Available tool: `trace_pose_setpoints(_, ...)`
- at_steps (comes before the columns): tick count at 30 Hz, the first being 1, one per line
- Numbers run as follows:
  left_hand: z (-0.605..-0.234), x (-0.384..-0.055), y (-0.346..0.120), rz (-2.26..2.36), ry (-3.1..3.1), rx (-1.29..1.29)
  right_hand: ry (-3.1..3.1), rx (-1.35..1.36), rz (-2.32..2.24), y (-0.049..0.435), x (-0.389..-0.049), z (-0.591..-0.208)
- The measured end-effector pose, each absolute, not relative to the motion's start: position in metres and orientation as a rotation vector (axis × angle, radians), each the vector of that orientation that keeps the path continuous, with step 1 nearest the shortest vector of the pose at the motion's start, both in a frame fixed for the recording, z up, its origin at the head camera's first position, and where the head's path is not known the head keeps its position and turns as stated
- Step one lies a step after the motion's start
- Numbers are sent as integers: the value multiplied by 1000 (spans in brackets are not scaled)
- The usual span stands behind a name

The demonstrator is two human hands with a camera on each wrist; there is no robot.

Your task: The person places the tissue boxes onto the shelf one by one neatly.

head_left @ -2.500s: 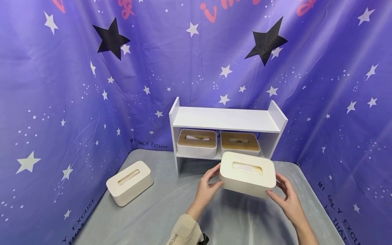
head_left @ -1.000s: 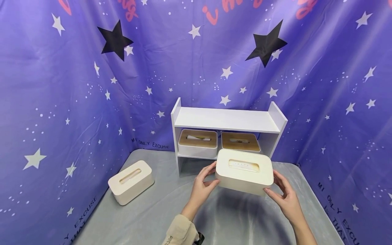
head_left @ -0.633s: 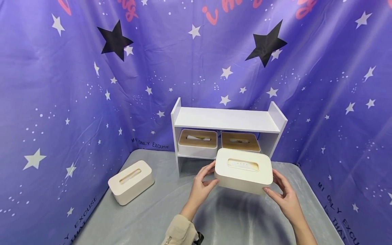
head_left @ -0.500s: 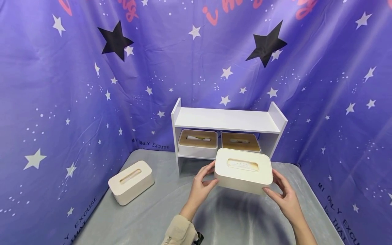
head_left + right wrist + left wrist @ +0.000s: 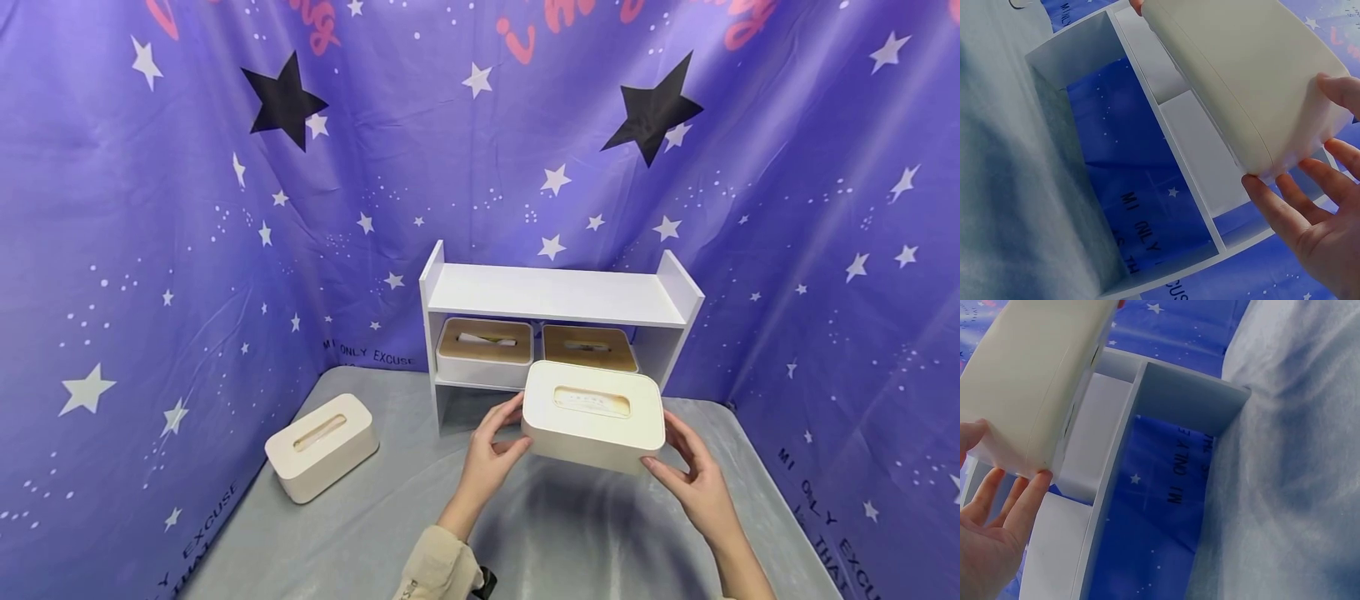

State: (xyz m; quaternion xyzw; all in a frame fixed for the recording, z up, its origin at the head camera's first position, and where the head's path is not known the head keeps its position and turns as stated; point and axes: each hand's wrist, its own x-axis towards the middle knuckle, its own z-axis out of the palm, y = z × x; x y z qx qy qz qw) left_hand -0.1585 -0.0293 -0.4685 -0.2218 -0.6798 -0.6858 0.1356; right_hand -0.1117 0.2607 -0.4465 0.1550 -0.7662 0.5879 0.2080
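A cream tissue box with a slot in its lid is held up over the grey cloth, in front of the shelf. My left hand grips its left end, thumb on the near side and fingers behind. At the opposite end my right hand holds it the same way. In the left wrist view several fingertips press on the box's lower edge. Behind it, two white tissue boxes with wooden lids, the left one and the right one, stand on the white shelf's lower board; the held box partly hides the right one.
The white shelf has a bare top board between raised side panels. Another cream tissue box sits at the left on the grey cloth. Purple star-patterned curtains hang behind and at both sides.
Both hands have carried the cream tissue box a little to the left and toward the shelf. The view shifted slightly early on. The shelf boxes and the left box stay in place.
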Motion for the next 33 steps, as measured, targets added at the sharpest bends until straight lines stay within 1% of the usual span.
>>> trace_pose_setpoints(33, -455, -160, -41, -1926, -1921, -694, -2123, 464, 1651, 251, -118, -435)
